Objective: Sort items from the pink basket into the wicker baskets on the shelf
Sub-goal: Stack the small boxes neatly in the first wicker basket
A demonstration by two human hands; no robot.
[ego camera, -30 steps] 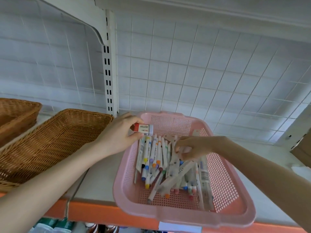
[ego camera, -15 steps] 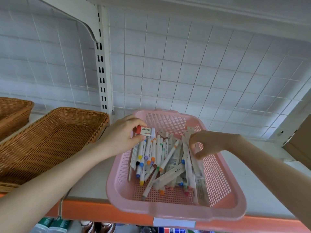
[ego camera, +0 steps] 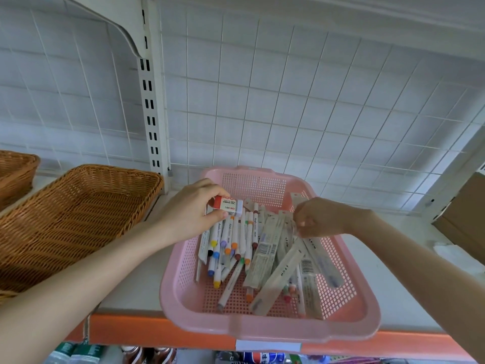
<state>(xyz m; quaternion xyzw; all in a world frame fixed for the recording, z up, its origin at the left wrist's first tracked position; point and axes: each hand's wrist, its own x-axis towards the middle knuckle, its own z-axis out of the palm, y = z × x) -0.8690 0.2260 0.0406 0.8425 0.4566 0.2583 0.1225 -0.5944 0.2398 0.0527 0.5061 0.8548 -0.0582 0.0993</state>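
Note:
A pink plastic basket [ego camera: 362, 308] sits on the white shelf, holding several white markers [ego camera: 231, 240] with coloured caps and several wrapped rulers [ego camera: 278, 279]. My left hand [ego camera: 189, 214] is over the basket's left rear corner and pinches a white eraser [ego camera: 228, 205] with a red sleeve between thumb and fingers. My right hand [ego camera: 317, 218] hovers over the basket's right side, fingers curled, pinching the top end of a clear-wrapped ruler. A wicker basket [ego camera: 78, 216] stands left of the pink one; its visible inside is bare.
A second wicker basket [ego camera: 15, 172] shows at the far left edge. A slotted white upright [ego camera: 151, 109] and a wire grid back the shelf. A cardboard box [ego camera: 464, 222] stands at the right. Bottles show on the shelf below the orange edge [ego camera: 131, 329].
My right hand has lifted a little and drawn the wrapped ruler's end up from the pile. My left hand keeps the eraser at nearly the same spot.

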